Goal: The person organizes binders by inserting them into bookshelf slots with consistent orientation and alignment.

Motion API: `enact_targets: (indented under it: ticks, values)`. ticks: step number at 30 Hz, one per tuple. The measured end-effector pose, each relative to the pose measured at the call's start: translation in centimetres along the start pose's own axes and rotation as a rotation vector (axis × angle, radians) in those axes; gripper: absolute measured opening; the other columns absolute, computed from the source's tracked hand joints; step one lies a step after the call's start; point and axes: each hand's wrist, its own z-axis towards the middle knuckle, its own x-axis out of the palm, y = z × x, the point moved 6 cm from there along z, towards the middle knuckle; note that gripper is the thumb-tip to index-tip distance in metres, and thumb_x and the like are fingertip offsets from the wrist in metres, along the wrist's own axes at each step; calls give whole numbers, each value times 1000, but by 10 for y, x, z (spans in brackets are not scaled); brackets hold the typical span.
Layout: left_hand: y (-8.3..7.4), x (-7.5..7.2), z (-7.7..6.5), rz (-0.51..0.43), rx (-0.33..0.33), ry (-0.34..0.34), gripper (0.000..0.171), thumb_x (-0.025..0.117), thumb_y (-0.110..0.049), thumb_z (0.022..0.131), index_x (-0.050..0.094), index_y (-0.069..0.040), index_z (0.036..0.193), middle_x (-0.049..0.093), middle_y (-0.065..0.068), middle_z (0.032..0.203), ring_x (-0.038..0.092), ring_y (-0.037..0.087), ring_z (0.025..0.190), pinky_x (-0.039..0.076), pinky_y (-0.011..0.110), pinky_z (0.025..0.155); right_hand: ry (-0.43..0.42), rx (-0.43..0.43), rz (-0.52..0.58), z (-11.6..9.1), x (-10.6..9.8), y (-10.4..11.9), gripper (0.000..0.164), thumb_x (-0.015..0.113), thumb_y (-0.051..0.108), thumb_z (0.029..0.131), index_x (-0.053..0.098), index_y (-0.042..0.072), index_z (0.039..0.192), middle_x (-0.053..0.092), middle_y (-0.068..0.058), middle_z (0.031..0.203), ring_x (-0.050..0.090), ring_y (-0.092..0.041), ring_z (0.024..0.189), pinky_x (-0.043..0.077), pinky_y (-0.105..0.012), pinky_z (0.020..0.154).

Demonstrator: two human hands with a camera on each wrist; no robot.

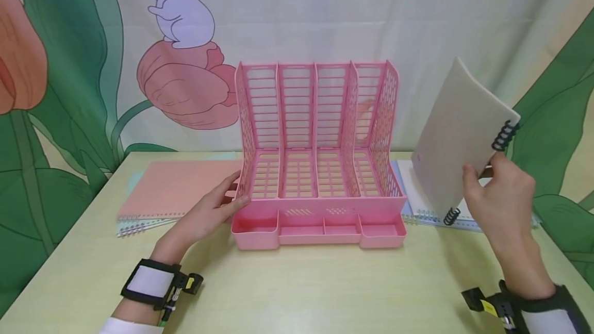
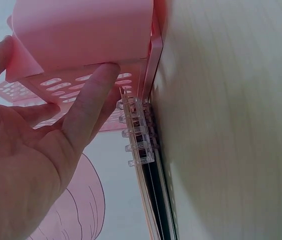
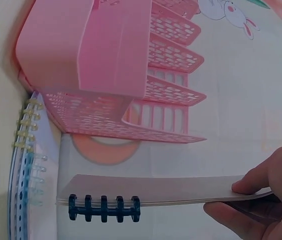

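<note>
At the far left, an orange tulip (image 1: pixel 20 50) showed on the cloth (image 1: pixel 315 9) that hung behind the table (image 1: pixel 315 293). In front of it lay the left pile (image 1: pixel 176 184), notebooks laid flat with a pink cover on top, rings along the near edge; its right end reached the side of the rack (image 1: pixel 320 207). Nearer, a black band (image 1: pixel 150 282) with a white patch circled the left wrist, above a white sleeve (image 1: pixel 130 326). The left hand (image 1: pixel 211 210) gripped the rack's left wall low down, thumb over the front edge and fingers against the outer side.

The pink rack stood upright mid-table, its four tall slots side by side and a low divided tray along the near side. Just right of it lay the right pile (image 1: pixel 417 197), a white cover uppermost, rings along the near edge. Above that pile the notebook (image 1: pixel 455 128) was held on edge and tilted, its pale cover facing left, black rings on its near edge; I cannot tell whether its lower corner touched the pile. At the right, well apart from the left, the right hand (image 1: pixel 506 195) pinched the notebook between thumb and fingers.
</note>
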Motion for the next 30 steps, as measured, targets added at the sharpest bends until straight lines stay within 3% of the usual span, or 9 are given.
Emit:
enact_targets:
  ticks: [11,26,30]
  values:
    - [-2,0,-2,13,-10,1,77,60,-40,104,18,-20,166,35,22,156,53,41,128,57,48,93,-26,-21,39,0,-10,18,33,70,-3,90,66,-11,121,71,-30,102,69,-46,78,29,-10,50]
    - [-2,1,-2,8,-15,4,81,61,-47,102,18,-21,166,36,21,156,53,40,128,56,47,94,-70,-90,59,0,-19,30,31,70,-2,89,66,-12,119,72,-29,100,70,-45,76,30,-7,56]
    - [-3,0,-2,8,-13,4,81,61,-47,102,18,-20,166,35,21,157,53,40,128,56,47,94,-84,-119,39,1,-20,36,28,70,-2,88,67,-13,114,72,-29,95,70,-45,74,32,-11,57]
